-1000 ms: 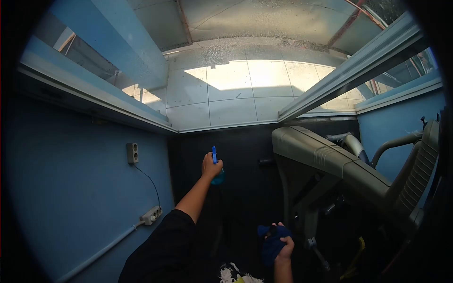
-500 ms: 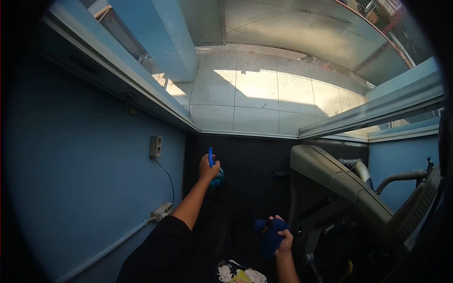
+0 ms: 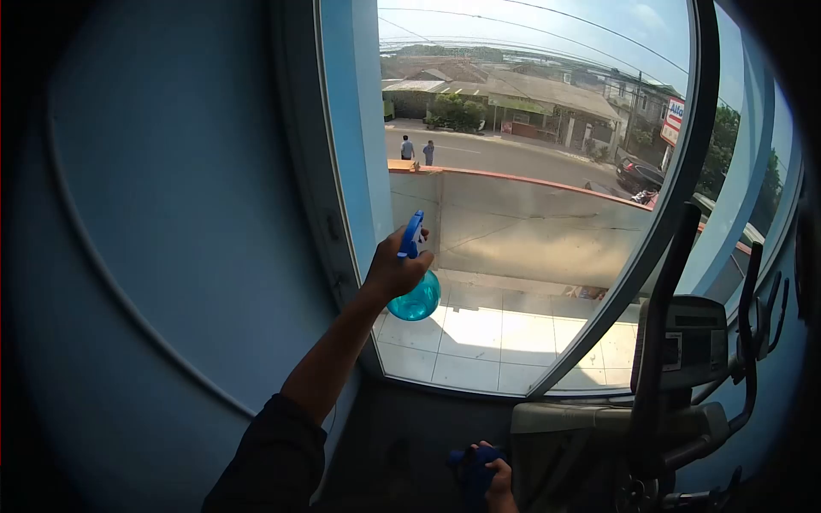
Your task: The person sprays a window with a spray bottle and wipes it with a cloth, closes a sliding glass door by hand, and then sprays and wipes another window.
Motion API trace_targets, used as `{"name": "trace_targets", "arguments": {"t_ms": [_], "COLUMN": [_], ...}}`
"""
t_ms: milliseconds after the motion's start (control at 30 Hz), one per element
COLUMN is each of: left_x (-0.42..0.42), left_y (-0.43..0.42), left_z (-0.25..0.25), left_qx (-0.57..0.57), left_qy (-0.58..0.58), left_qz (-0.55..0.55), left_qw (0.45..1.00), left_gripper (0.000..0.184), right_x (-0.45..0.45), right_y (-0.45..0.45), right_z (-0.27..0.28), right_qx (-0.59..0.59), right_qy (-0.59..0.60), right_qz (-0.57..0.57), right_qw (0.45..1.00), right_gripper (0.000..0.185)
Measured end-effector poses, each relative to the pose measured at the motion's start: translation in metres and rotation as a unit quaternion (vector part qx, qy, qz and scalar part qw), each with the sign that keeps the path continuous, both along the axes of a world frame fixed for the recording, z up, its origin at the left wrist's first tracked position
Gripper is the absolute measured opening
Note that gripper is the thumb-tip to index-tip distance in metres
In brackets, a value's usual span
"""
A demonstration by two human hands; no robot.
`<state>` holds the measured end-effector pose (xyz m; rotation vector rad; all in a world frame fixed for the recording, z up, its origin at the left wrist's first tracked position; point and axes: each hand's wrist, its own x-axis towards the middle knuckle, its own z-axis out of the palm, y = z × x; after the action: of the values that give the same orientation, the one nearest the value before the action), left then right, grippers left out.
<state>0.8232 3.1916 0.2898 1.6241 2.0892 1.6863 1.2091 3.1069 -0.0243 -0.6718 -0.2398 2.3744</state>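
Note:
My left hand is wrapped round the neck of a spray bottle with a blue trigger head and a clear teal body. The arm stretches forward, holding the bottle up in front of the tall window. Low in the view, my right hand grips a bunched dark blue cloth; part of it is cut off by the bottom edge.
A blue wall runs along the left, with a pale pipe on it. On the right stands an exercise machine with upright handles and a console. Beyond the glass are a tiled ledge, a low wall and a street.
The view has tilted up from the floor to the window and street. My left hand has raised the spray bottle in front of the glass. The cloth stays in my right hand.

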Motion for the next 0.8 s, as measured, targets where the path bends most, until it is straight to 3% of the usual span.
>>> {"name": "trace_targets", "arguments": {"t_ms": [133, 200, 300, 367, 433, 533, 567, 633, 700, 733, 767, 800], "left_x": [0.026, 0.049, 0.063, 0.063, 0.063, 0.094, 0.101, 0.120, 0.132, 0.138, 0.140, 0.134], "left_y": [-0.002, -0.016, -0.023, -0.025, -0.029, -0.073, -0.088, -0.111, -0.124, -0.129, -0.134, -0.132], "left_z": [0.112, 0.149, 0.175, 0.179, 0.175, 0.145, 0.129, 0.077, 0.017, -0.018, -0.045, -0.071], "left_qx": [0.027, 0.056, 0.076, 0.097, 0.080, 0.024, -0.046, -0.080, -0.139, -0.164, -0.186, -0.142], "left_qy": [0.026, 0.096, 0.108, 0.113, 0.002, 0.023, -0.009, -0.138, -0.203, -0.317, -0.386, -0.444], "left_qz": [0.053, 0.090, 0.077, 0.071, -0.026, -0.178, -0.227, -0.391, -0.474, -0.467, -0.444, -0.471], "left_qw": [0.998, 0.990, 0.988, 0.986, 0.996, 0.983, 0.973, 0.906, 0.845, 0.809, 0.787, 0.749], "left_gripper": [0.027, 0.026, 0.023, 0.024, 0.030, 0.042, 0.045, 0.056, 0.067, 0.078, 0.077, 0.077], "right_x": [0.024, 0.034, 0.039, 0.037, 0.032, 0.024, 0.021, 0.006, -0.009, -0.014, -0.022, -0.037], "right_y": [-0.020, -0.032, -0.025, -0.026, -0.020, 0.004, 0.013, 0.024, 0.029, 0.030, 0.033, 0.044], "right_z": [0.036, 0.055, 0.062, 0.095, 0.130, 0.172, 0.189, 0.228, 0.268, 0.282, 0.292, 0.290], "right_qx": [0.019, 0.011, 0.073, 0.123, 0.167, 0.305, 0.369, 0.446, 0.498, 0.519, 0.539, 0.615], "right_qy": [0.040, 0.062, 0.068, 0.048, 0.021, 0.062, 0.059, 0.048, 0.044, 0.022, 0.002, -0.031], "right_qz": [0.026, 0.024, 0.029, 0.011, -0.008, -0.005, 0.008, 0.012, 0.040, 0.063, 0.087, 0.047], "right_qw": [0.999, 0.998, 0.995, 0.991, 0.986, 0.950, 0.928, 0.894, 0.865, 0.852, 0.838, 0.786], "right_gripper": [0.064, 0.063, 0.063, 0.064, 0.065, 0.071, 0.073, 0.077, 0.079, 0.079, 0.080, 0.079]}}
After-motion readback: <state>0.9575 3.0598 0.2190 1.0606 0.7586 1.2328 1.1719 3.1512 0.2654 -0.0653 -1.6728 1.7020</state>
